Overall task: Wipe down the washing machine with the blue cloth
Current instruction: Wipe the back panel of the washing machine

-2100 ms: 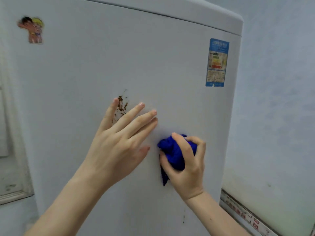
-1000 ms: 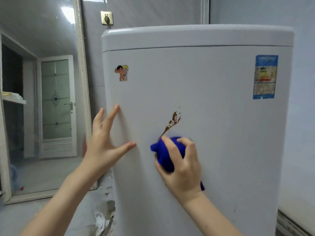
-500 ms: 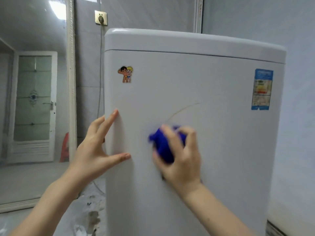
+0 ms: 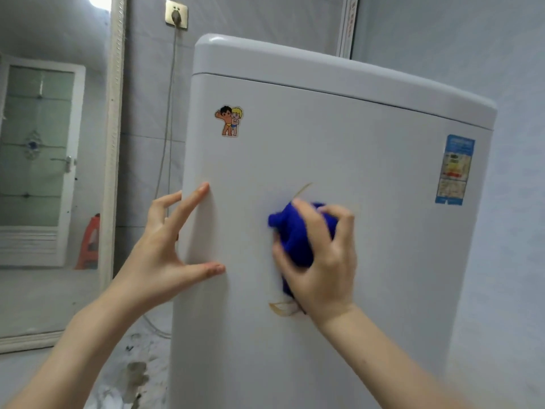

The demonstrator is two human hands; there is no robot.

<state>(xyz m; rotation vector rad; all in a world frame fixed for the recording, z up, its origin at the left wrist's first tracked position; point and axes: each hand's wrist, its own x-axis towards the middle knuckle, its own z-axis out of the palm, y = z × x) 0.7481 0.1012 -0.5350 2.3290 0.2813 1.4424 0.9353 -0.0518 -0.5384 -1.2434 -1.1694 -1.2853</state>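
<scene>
Fingers [image 4: 311, 228] bunch blue cloth [image 4: 292, 242] against smeared washing machine [image 4: 383, 261].

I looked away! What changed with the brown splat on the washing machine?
The right hand rubbed the blue cloth over it: the brown clumps are gone, leaving faint streaks on the washing machine. The left hand shifted from the front panel to its left edge. The cartoon sticker stayed.

The right hand [image 4: 320, 261] presses a bunched blue cloth [image 4: 295, 234] on the white washing machine [image 4: 368, 261]. The left hand [image 4: 165, 252] holds its left edge with spread fingers.
</scene>
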